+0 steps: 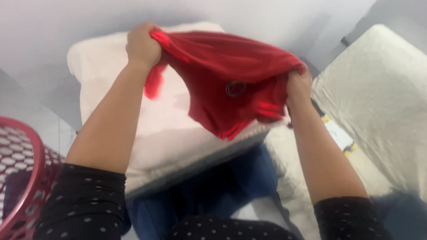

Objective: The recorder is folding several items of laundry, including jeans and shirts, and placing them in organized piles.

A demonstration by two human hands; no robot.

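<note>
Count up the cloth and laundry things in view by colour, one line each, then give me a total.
Red: 1, the red garment held up between the left hand and the right hand
Blue: 1, the blue cloth lying below it
White or cream: 2, the white cushion and the cream cushion
Pink: 1, the pink basket
Total: 5

Red garment (229, 82) motion-blurred; basket (13, 174) cut off left.

Pink mesh basket (29, 175), white pillow (106, 69), blue cloth (211, 191) below
</note>
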